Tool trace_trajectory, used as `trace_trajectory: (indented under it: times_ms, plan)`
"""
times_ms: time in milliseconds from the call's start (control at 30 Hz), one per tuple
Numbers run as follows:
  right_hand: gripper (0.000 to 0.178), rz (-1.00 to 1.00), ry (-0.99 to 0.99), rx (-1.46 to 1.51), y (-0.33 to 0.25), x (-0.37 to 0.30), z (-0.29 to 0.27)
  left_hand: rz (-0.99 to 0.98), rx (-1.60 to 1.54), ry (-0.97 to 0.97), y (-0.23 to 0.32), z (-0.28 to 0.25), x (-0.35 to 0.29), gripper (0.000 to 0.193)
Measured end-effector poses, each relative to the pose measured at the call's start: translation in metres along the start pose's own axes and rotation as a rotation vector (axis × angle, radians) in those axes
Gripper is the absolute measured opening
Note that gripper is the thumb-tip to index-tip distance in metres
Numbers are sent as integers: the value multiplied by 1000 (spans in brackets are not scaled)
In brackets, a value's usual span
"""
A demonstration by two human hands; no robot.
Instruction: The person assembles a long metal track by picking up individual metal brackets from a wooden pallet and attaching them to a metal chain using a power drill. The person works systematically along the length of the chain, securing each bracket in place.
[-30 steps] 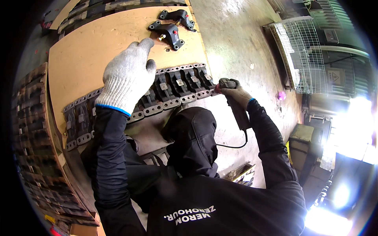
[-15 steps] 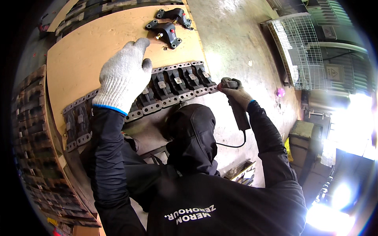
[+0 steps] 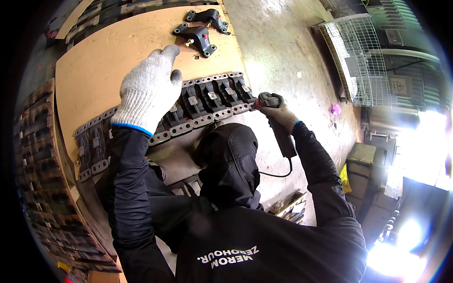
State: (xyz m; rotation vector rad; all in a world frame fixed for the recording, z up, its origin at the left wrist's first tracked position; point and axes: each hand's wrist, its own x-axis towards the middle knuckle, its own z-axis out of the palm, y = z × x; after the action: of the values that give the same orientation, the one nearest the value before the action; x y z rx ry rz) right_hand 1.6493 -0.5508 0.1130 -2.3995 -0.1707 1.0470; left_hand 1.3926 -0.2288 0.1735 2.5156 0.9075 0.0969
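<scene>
My left hand [image 3: 148, 89], in a white knit glove with a blue cuff, hovers over the row of dark metal castings [image 3: 212, 95] with fingers stretched out and thumb apart. Nothing is in it. On the right, my gloved right hand [image 3: 284, 115] is wrapped round a corded tool that looks like an angle grinder [image 3: 282, 141]. The tool's head is at the right end of the row, at or very near the last casting; contact is hard to tell. Each casting has end plates with holes and a pale label. My left hand hides part of the row.
The castings lie along the near edge of a tan board [image 3: 104, 61]. Two black brackets [image 3: 198, 38] with red caps sit at its far end. A stacked wooden pallet [image 3: 42, 179] stands left, a wire cage [image 3: 354, 61] right. The tool's black cord [image 3: 278, 176] trails toward me.
My right hand and the tool have shifted slightly left, bringing the tool's head closer in over the end of the row. My left hand has stayed nearly still.
</scene>
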Motion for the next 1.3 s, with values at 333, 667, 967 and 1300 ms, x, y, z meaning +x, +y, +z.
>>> trace_trajectory:
  times_ms: [333,667,967,1300]
  plan:
    - [103,-80,-38,-41,7,4,15,-2,-4,-12,-2,-2,-2,44]
    - [104,-95,10,-31,16,8,6,1,-10,-7,-1,2,0,44]
    - [97,-44,189,-60,38,11,-31,46,-51,-15,11,16,9,44]
    - [99,20,43,88,13,6,-11,4,-8,-26,3,1,0,44]
